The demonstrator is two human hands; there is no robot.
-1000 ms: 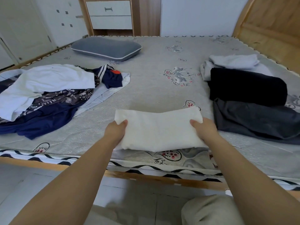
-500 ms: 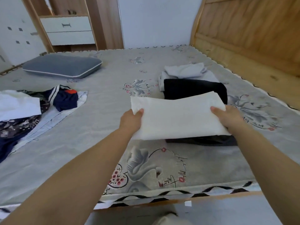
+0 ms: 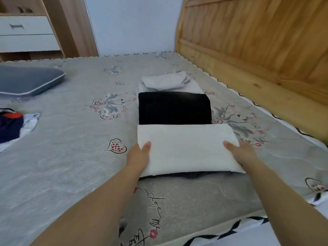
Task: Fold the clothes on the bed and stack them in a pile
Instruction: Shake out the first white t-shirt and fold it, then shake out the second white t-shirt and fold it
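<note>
Stacking step, by the look of it. On the bed [image 3: 71, 157], white folded cloth [image 3: 186, 148] set atop a dark garment [image 3: 191, 174], black fold [image 3: 174, 107] at twelve o'clock. Left hand [image 3: 138, 157] at nine, right hand [image 3: 243, 153] at three, both gripping its ends. Next, probably: let go, square edges.

Both arms reach forward, the left hand [image 3: 140, 153] and right hand [image 3: 240, 151] pinching with thumbs on top.

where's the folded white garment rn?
Head view, centre-right: folded white garment lies on a dark garment, just before the black one, both hands gripping its ends.
</note>
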